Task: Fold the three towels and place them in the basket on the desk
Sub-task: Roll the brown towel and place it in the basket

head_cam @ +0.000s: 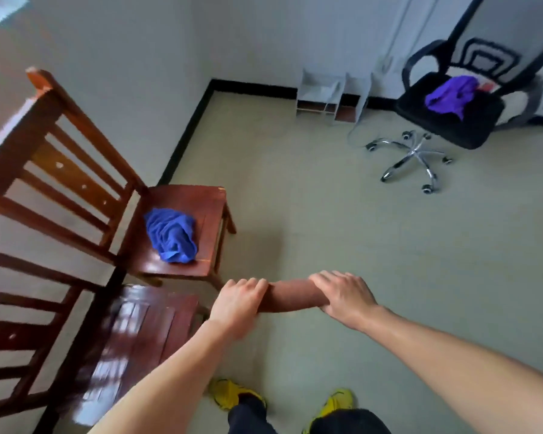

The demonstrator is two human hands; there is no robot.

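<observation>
Left hand (237, 303), right hand (342, 296) round crosswise towel (290, 297)

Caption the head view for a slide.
Left hand and right hand grip a brown towel; blue towel on wooden chair, purple towel on office chair.

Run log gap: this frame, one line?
left hand, right hand: grip rolled brown towel | blue towel: crumpled, wooden chair | purple towel: crumpled, black office chair

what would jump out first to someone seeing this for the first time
The brown towel gripped between the left hand and right hand, mid-frame above the floor. Then the crumpled blue towel on the wooden chair at left, and the purple towel on the black office chair at upper right.
</observation>
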